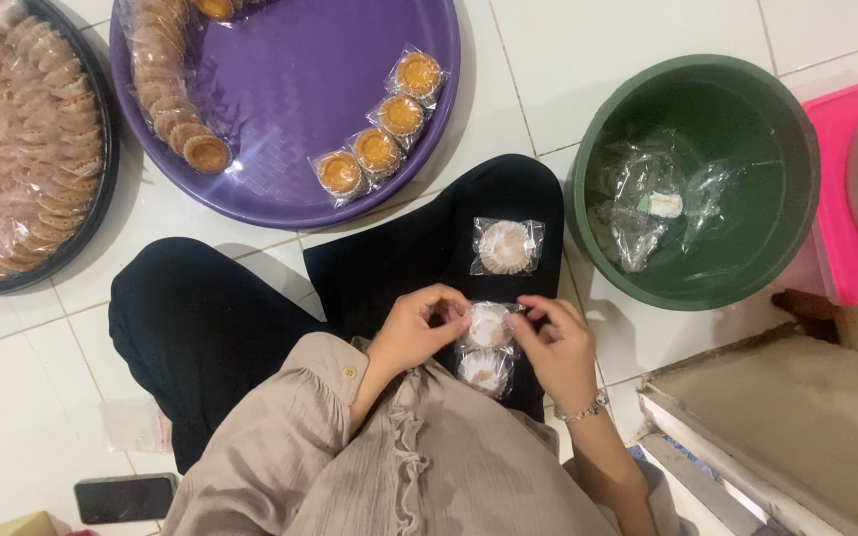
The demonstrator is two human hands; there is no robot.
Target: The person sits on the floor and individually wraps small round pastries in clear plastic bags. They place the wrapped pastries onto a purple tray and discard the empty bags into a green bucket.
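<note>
Left hand and right hand pinch a wrapped cookie; fingertips hide its edges, another packet lies half-covered beneath.

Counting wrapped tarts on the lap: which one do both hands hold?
The middle tart, pinched between left hand and right hand; the others lie untouched above and below.

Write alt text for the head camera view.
Seen from above, a seated person's left hand and right hand pinch a clear-wrapped tart over their lap. More wrapped tarts lie on a purple tray, and a green basin holds empty wrappers.
</note>
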